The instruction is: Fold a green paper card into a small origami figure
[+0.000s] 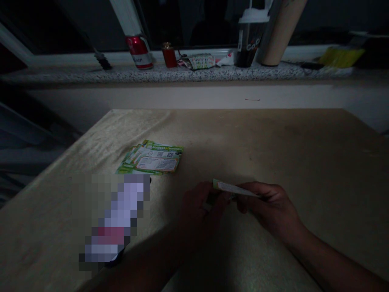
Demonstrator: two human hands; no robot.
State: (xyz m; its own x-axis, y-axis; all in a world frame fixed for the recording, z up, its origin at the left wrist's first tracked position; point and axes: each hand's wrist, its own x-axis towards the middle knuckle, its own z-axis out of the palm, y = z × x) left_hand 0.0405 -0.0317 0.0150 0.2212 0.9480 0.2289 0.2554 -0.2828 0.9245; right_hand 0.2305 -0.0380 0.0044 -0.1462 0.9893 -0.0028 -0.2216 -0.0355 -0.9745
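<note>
A printed leaflet (232, 188) with a green and orange edge is held up over the table, seen almost edge-on. My left hand (204, 207) grips its left side, thumb toward me, in deep shadow. At the opposite end, my right hand (275, 205) pinches the leaflet between thumb and fingers. Something partly hidden shows beneath it, between the hands; I cannot tell if it is a second sheet. Left of my hands lies a loosely fanned pile of green and white leaflets (158, 160) with small QR codes.
A pixelated, lit, phone-like object (124, 215) lies beside my left forearm. Beyond the pale table (258, 138), a speckled stone windowsill (170, 76) carries a red can (139, 52), a red lighter-like object (169, 55), a crumpled wrapper (200, 61), a lidded cup (251, 38) and a tall cylinder (282, 34).
</note>
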